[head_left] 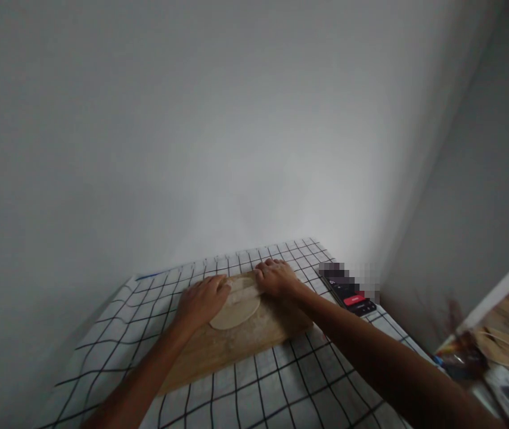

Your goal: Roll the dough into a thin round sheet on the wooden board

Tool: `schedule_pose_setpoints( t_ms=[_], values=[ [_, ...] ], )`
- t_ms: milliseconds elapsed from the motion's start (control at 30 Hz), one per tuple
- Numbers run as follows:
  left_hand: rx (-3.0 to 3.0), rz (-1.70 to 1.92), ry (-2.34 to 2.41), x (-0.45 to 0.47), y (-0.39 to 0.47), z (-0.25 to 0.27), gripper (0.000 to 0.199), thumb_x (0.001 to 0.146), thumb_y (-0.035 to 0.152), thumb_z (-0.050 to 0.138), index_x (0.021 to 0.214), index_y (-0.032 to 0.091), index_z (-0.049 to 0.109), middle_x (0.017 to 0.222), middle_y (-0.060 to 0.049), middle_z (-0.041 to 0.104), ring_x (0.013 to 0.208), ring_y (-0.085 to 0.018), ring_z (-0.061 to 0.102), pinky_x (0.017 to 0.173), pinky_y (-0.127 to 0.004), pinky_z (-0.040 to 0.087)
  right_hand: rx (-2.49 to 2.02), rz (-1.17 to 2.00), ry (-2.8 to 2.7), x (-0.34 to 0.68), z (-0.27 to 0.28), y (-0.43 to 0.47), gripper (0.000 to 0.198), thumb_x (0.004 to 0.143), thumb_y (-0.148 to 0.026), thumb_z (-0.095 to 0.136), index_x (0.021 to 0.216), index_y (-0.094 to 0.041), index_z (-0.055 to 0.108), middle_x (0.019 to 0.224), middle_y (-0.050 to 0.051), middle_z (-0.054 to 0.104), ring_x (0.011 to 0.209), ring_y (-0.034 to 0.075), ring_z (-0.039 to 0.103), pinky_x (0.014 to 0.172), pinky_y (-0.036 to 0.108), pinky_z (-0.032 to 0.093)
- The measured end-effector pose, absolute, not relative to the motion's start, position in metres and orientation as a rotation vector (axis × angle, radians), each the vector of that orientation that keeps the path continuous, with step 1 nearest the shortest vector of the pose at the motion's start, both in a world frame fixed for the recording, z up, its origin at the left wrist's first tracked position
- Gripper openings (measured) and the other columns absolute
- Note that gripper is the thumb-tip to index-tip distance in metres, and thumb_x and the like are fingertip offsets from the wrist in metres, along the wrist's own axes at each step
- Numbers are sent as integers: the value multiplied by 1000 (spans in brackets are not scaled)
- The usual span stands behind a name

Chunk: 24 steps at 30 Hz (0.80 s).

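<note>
A flat, pale round of dough [235, 314] lies on a wooden board [236, 348]. Across the far part of the dough runs a light-coloured rolling pin [242, 288], its ends hidden under my hands. My left hand [203, 299] is closed over its left end, fingers curled forward. Over the right end, my right hand [276, 276] is closed in the same way near the board's far right corner. Flour-like smears mark the board around the dough.
A white cloth with dark grid lines [258, 390] covers the table, which stands against a pale wall [219, 149]. A phone [353, 298] with a lit screen lies to the right. Beyond the table's right edge, blurred objects [464, 357] and a cable rest lower down.
</note>
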<state>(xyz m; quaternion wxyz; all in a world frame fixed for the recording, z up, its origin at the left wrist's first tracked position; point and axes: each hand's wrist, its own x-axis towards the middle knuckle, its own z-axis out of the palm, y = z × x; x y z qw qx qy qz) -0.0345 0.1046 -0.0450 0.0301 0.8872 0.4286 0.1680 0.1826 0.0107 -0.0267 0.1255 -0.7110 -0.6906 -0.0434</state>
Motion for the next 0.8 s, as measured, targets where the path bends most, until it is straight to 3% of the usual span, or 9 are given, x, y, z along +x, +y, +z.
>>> schedule_pose_setpoints(
  t_ms=[167, 367, 500, 633, 800],
  values=[
    [2819, 573, 1275, -37, 91, -46, 37, 94, 39, 45, 123, 27, 66, 130, -6, 69, 123, -27, 60, 106, -42, 42, -1947, -221, -1960, 170, -32, -28, 45, 107, -37, 25, 119, -19, 64, 133, 11, 64, 127, 24, 54, 109, 42, 37],
    [3017, 616, 1110, -40, 88, -55, 43, 97, 32, 39, 130, 20, 64, 133, -10, 67, 127, -28, 57, 114, -45, 35, -1887, -207, -1914, 148, -51, -74, 49, 106, -40, 28, 144, -16, 48, 150, 13, 50, 138, 24, 46, 114, 43, 35],
    [3093, 560, 1135, -42, 84, -53, 44, 99, 29, 37, 133, 20, 62, 135, -7, 66, 129, -26, 56, 114, -43, 35, -1844, -258, -1933, 148, -58, -81, 51, 106, -43, 31, 146, -16, 46, 154, 13, 45, 144, 26, 37, 119, 49, 27],
    [3091, 545, 1166, -42, 75, -46, 44, 100, 29, 36, 136, 21, 59, 136, -7, 65, 126, -24, 58, 111, -40, 38, -1857, -244, -1931, 163, -47, -52, 44, 107, -42, 28, 130, -24, 60, 142, 6, 59, 135, 22, 48, 114, 44, 34],
    [2954, 489, 1356, -30, 74, -37, 42, 102, 34, 33, 125, 22, 66, 131, -8, 68, 119, -25, 63, 102, -40, 44, -1997, -164, -2001, 182, -28, 3, 51, 107, -41, 21, 115, -22, 68, 118, 8, 71, 112, 23, 64, 101, 40, 45]
  ],
)
